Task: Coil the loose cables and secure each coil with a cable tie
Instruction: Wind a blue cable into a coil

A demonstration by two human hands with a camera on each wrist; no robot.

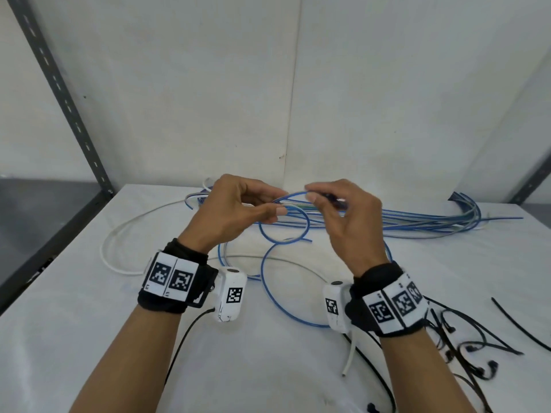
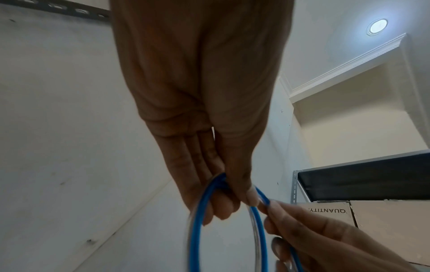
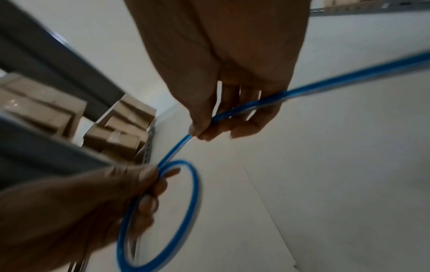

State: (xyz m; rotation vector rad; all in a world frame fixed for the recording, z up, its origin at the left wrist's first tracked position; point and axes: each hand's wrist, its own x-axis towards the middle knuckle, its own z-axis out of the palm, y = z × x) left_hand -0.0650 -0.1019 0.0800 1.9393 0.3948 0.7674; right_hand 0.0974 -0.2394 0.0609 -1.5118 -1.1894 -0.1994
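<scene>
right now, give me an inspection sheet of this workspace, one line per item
surface: white table, bare at the near left.
job's things: blue cable partly coiled, one small loop held up, a larger loop on the table; black cable ties loose at the near right.
clutter: nothing seen.
grippers: left hand pinches the small loop; right hand pinches the same cable beside it.
cables: bundle of blue cables uncoiled at the back; white cable curved at the left.
surroundings: white wall; grey shelf upright; cardboard boxes on shelving.
</scene>
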